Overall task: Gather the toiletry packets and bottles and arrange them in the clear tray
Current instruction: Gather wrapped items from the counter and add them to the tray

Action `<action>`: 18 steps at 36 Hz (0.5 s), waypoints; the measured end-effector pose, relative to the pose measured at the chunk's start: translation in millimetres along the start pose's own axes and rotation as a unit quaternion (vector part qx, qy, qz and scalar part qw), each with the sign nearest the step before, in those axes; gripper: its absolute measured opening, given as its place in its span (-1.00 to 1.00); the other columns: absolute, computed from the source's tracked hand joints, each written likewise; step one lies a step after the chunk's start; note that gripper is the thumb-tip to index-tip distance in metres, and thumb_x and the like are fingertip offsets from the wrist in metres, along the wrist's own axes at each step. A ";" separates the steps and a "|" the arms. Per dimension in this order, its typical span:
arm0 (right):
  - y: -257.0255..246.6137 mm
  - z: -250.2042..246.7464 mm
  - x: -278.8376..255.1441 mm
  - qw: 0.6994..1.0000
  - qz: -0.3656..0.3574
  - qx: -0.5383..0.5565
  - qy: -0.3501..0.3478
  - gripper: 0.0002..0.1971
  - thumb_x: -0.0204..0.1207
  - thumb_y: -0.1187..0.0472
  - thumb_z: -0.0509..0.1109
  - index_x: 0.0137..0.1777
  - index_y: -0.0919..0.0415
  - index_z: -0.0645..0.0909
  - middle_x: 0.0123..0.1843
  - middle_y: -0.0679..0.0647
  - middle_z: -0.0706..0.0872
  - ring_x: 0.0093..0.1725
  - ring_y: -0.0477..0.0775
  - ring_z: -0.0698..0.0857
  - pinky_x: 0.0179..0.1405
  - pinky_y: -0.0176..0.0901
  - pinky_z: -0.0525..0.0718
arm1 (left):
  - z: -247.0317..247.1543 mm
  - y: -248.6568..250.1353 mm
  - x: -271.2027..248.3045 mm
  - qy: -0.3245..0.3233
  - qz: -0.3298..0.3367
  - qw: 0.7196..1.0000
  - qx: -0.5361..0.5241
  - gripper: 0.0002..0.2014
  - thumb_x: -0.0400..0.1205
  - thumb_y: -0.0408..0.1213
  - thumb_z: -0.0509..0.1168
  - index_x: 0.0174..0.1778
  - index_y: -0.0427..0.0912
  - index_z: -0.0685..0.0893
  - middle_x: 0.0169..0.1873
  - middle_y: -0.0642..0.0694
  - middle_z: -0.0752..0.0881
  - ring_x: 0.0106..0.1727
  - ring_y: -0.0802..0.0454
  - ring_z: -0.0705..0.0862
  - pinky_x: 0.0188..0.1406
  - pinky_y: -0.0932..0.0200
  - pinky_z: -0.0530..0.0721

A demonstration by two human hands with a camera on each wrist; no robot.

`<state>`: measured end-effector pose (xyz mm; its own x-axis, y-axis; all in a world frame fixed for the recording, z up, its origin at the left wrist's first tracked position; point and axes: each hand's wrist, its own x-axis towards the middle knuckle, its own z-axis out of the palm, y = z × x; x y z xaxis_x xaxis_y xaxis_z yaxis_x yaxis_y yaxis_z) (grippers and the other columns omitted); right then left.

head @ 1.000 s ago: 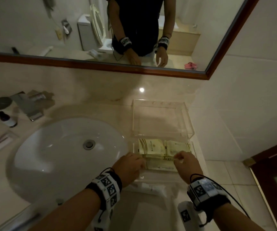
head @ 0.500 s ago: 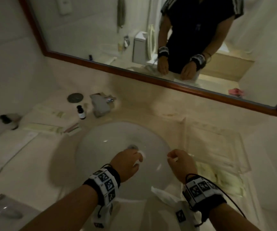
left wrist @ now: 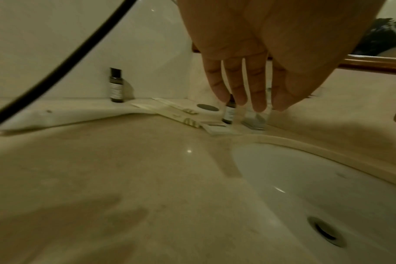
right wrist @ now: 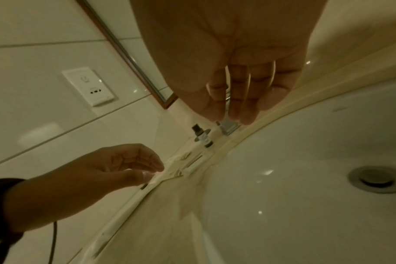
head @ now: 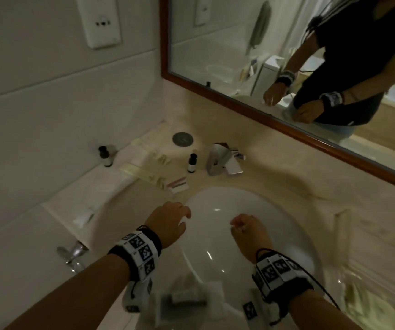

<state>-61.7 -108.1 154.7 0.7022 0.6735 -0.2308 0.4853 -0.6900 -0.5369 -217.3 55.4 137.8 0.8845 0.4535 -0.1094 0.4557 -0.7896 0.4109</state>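
Observation:
Two small dark bottles stand on the counter's far left: one (head: 107, 156) by the wall, one (head: 192, 163) beside the faucet. Long pale packets (head: 141, 173) lie between them, and a small pink-and-white packet (head: 178, 184) sits at the basin rim. My left hand (head: 182, 215) hovers over the basin's left rim, short of the packets, fingers relaxed and empty (left wrist: 244, 103). To its right, my right hand (head: 239, 225) hangs over the sink, also empty (right wrist: 233, 114). The clear tray (head: 348, 234) is blurred at the right edge, with pale packets (head: 363, 303) in it.
A white sink (head: 251, 246) fills the middle, with a chrome faucet (head: 222, 160) behind it and a grey round disc (head: 182, 138) near the wall. A framed mirror (head: 286, 55) runs along the back. More wrapped items (head: 184, 298) lie blurred at the counter's front edge.
Both hands have left the tray's packets and moved left over the sink, empty. The view has swung left to the bottles and packets by the faucet.

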 end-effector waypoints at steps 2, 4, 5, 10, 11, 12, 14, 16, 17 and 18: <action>-16.5 12.8 10.9 1.000 -0.011 -0.001 -0.010 -0.88 0.49 0.22 0.35 0.01 0.10 0.63 -0.02 0.00 0.58 -0.11 -0.01 0.58 0.09 -0.19 0.57 | -10.1 -21.7 -1.2 0.000 -0.023 1.000 0.010 -0.74 0.67 -0.20 0.15 0.26 -0.06 0.54 0.25 -0.05 0.57 0.29 -0.07 0.49 0.28 0.06 0.49; -34.1 24.8 21.2 0.999 -0.025 -0.004 -0.024 -0.86 0.51 0.22 0.34 0.04 0.11 0.62 0.00 0.00 0.57 -0.11 -0.01 0.57 0.08 -0.19 0.57 | -19.0 -44.8 -0.8 -0.001 -0.047 0.999 0.015 -0.74 0.67 -0.20 0.14 0.27 -0.06 0.53 0.26 -0.06 0.56 0.29 -0.09 0.49 0.29 0.04 0.49; -42.3 31.2 26.3 0.999 -0.030 -0.008 -0.031 -0.86 0.52 0.21 0.33 0.05 0.10 0.61 0.01 -0.01 0.56 -0.10 -0.01 0.57 0.04 -0.20 0.55 | -23.1 -56.2 -0.2 -0.001 -0.058 0.998 0.016 -0.74 0.67 -0.20 0.13 0.27 -0.06 0.52 0.26 -0.07 0.56 0.29 -0.09 0.49 0.29 0.04 0.49; -81.0 63.6 52.8 0.998 -0.044 -0.008 -0.047 -0.85 0.52 0.20 0.32 0.07 0.10 0.57 0.06 0.02 0.57 -0.07 -0.01 0.56 -0.01 -0.23 0.49 | -41.0 -106.6 6.4 0.005 -0.106 0.994 0.031 -0.73 0.67 -0.22 0.13 0.28 -0.05 0.50 0.29 -0.08 0.52 0.31 -0.12 0.46 0.30 0.01 0.47; -87.9 70.0 57.9 0.998 -0.047 -0.006 -0.048 -0.85 0.51 0.21 0.32 0.06 0.11 0.57 0.05 0.02 0.56 -0.05 0.01 0.57 -0.01 -0.24 0.49 | -43.3 -115.5 9.1 0.009 -0.111 0.993 0.039 -0.73 0.66 -0.21 0.13 0.28 -0.05 0.49 0.31 -0.08 0.51 0.33 -0.13 0.44 0.31 -0.01 0.46; -94.8 76.0 63.2 0.997 -0.050 -0.005 -0.051 -0.85 0.51 0.23 0.33 0.06 0.11 0.57 0.05 0.02 0.56 -0.04 0.02 0.57 -0.02 -0.24 0.47 | -45.5 -124.4 12.3 0.012 -0.116 0.992 0.047 -0.72 0.66 -0.21 0.14 0.29 -0.04 0.49 0.33 -0.08 0.50 0.34 -0.13 0.44 0.32 -0.03 0.46; -107.9 87.2 74.0 0.997 -0.053 -0.003 -0.058 -0.84 0.50 0.24 0.32 0.07 0.11 0.56 0.08 0.04 0.56 -0.03 0.01 0.55 -0.02 -0.24 0.48 | -49.8 -140.7 20.3 0.018 -0.122 0.991 0.054 -0.71 0.65 -0.21 0.15 0.30 -0.04 0.49 0.35 -0.09 0.50 0.36 -0.14 0.43 0.33 -0.06 0.46; -119.9 96.5 86.0 0.996 -0.055 -0.005 -0.067 -0.79 0.51 0.23 0.32 0.14 0.11 0.56 0.15 0.04 0.55 0.06 0.04 0.58 0.02 -0.23 0.49 | -54.4 -154.7 29.7 0.021 -0.126 0.990 0.055 -0.68 0.64 -0.23 0.16 0.33 -0.05 0.49 0.35 -0.10 0.50 0.37 -0.16 0.42 0.31 -0.06 0.46; -125.0 100.2 91.8 0.996 -0.061 -0.008 -0.070 -0.76 0.51 0.23 0.32 0.17 0.09 0.56 0.18 0.03 0.55 0.12 0.04 0.58 0.03 -0.25 0.48 | -56.3 -160.3 34.5 0.021 -0.126 0.990 0.057 -0.67 0.63 -0.24 0.16 0.34 -0.06 0.49 0.35 -0.11 0.50 0.36 -0.16 0.42 0.30 -0.06 0.46; -129.5 104.5 97.9 0.995 -0.068 -0.010 -0.073 -0.74 0.51 0.23 0.33 0.19 0.08 0.55 0.21 0.03 0.54 0.15 0.04 0.58 0.03 -0.26 0.48 | -58.0 -165.6 39.4 0.021 -0.128 0.990 0.059 -0.66 0.64 -0.23 0.16 0.35 -0.06 0.48 0.36 -0.11 0.50 0.36 -0.16 0.43 0.30 -0.05 0.46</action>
<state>-110.2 74.9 116.9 0.5471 0.7915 -0.2724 0.5828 -0.5937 -0.5548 -263.7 228.0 117.9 0.7352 0.6594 -0.1572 0.6744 -0.6884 0.2669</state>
